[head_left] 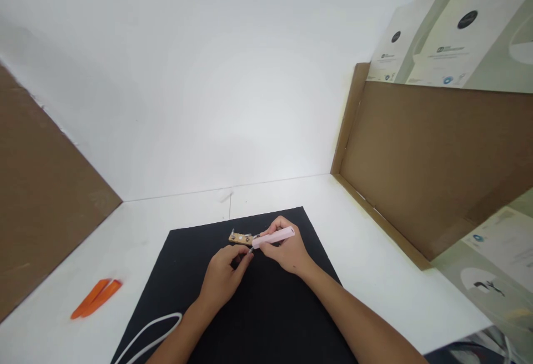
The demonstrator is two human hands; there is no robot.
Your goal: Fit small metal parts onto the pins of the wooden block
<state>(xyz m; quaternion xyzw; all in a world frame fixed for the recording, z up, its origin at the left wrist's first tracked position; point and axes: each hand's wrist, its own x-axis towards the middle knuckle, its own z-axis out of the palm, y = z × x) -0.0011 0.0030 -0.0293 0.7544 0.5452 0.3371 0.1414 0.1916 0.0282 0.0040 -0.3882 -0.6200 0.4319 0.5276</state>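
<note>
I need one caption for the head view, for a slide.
Near a board on a black mat, the right hand holds a pink tool, one end at the left hand.

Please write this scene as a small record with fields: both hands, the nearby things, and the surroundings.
Right hand: holds a pink tool
Left hand: fingertips at the tool's front end; any piece between them is too small to identify
Beside hands: small wooden strip with metal parts
Under hands: black mat
Left of mat: orange item on white table
Right side: brown cardboard panel
</note>
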